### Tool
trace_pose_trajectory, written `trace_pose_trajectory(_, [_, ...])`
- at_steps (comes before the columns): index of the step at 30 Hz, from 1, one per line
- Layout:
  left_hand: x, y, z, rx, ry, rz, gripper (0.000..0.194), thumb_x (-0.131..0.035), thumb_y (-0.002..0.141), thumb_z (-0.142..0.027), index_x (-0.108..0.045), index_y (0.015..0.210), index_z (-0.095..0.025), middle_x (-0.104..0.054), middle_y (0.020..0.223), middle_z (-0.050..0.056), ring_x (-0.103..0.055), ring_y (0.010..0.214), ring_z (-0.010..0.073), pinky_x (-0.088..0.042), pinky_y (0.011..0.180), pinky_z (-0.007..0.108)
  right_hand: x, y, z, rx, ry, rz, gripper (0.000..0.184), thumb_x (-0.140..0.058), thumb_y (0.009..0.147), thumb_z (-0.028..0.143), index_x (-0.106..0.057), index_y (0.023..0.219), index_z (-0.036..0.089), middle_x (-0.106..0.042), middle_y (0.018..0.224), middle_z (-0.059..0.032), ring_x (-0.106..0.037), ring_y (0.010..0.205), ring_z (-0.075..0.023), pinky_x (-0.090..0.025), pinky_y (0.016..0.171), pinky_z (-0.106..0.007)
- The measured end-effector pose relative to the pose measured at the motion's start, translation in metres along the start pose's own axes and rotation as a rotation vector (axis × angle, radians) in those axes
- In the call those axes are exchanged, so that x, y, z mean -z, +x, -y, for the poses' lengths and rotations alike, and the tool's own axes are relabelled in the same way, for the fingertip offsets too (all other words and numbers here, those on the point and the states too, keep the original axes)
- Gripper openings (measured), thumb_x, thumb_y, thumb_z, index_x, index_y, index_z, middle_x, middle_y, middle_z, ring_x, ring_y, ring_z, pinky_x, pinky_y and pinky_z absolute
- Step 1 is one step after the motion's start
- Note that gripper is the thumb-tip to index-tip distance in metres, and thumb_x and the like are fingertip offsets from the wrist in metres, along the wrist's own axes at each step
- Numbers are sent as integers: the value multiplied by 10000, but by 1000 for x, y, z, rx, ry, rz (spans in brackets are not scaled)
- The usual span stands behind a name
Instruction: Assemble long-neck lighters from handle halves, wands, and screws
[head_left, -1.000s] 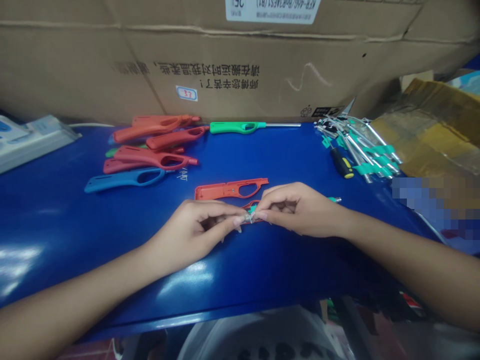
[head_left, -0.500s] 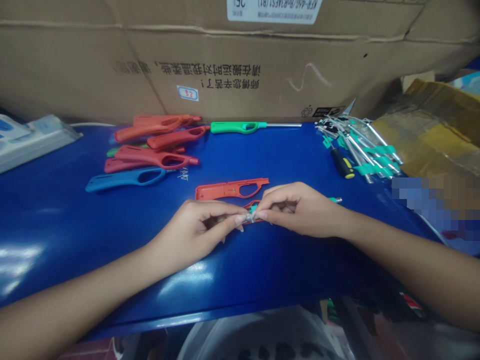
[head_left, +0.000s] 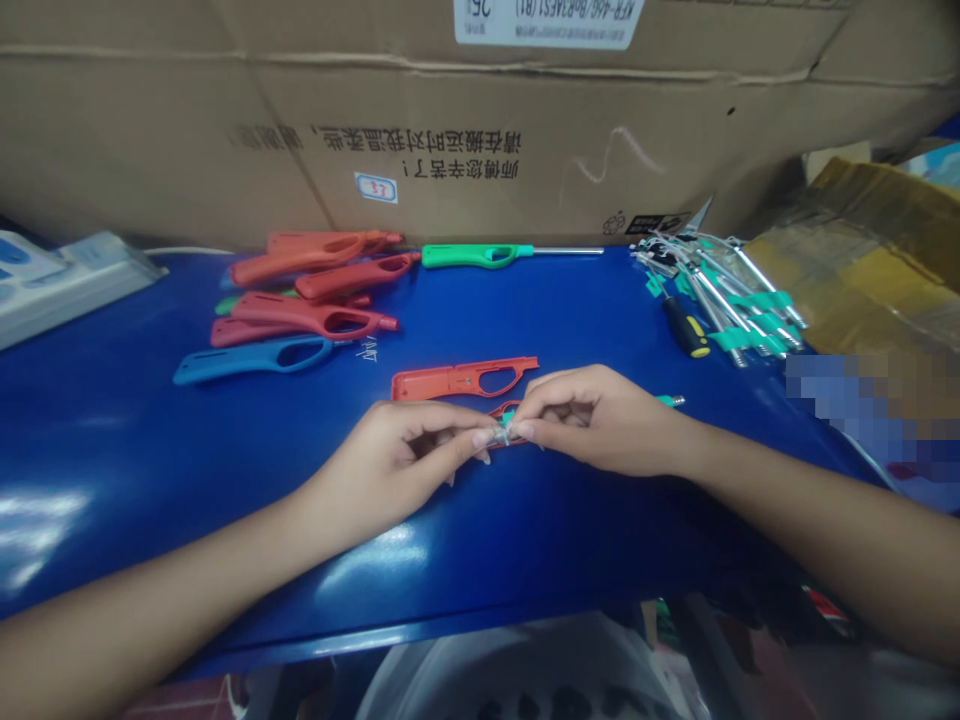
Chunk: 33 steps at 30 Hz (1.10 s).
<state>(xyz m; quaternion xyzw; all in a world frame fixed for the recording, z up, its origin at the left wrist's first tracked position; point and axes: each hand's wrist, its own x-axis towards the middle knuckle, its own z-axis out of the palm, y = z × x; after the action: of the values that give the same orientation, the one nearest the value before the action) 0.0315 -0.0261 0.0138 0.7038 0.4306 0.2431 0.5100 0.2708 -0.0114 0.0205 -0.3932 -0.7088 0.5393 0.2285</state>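
Note:
My left hand [head_left: 420, 445] and my right hand [head_left: 592, 420] meet near the middle of the blue table. Between the thumb and fingertips of the left is a small clear-and-silver piece [head_left: 501, 436]. My right fingertips pinch its other end, where exactly what they grip is hidden. Just behind the fingers shows part of a red lighter casing [head_left: 504, 408], with a bit of green on it. A metal tube tip with green [head_left: 675, 400] sticks out past my right hand. Beyond both hands lies an open red lighter casing half [head_left: 427, 384], its hollow side up.
Red and orange lighter casings [head_left: 300, 262] are heaped at the back left, with a blue one [head_left: 247, 360] in front. A green lighter [head_left: 469, 257] lies against the cardboard box [head_left: 360, 110]. At right are several metal lighter tubes [head_left: 739, 300] and a black-yellow screwdriver [head_left: 684, 325].
Almost nothing differs. Both hands hold the same pinch at the same spot, and the view has shifted very slightly.

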Motion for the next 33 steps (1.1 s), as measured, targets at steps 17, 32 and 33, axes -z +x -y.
trace_pose_trajectory(17, [0,0,-1,26,4,-11,227,-653,954,-343,-807,1024,-191,-791,794,8,-603,569,87,-499,541,160,-2,0,-1,-67,135,-64,167,-740,853,334,-733,844,168,-766,871,-44,-706,819,-160,-548,745,-286])
trace_pose_trajectory(32, [-2,0,-2,21,-5,-22,232,-665,941,-339,-809,1049,-193,-791,787,14,-608,563,93,-503,539,171,-3,1,1,-71,153,-71,119,-711,861,279,-711,819,168,-716,768,-7,-627,651,-100,-488,614,-237])
trace_pose_trajectory(33, [-2,1,-2,19,-10,-23,231,-671,937,-348,-812,1038,-196,-791,785,14,-611,565,94,-504,540,172,-3,1,3,-82,152,-69,127,-704,865,284,-707,817,166,-692,727,7,-579,588,-83,-455,567,-230])
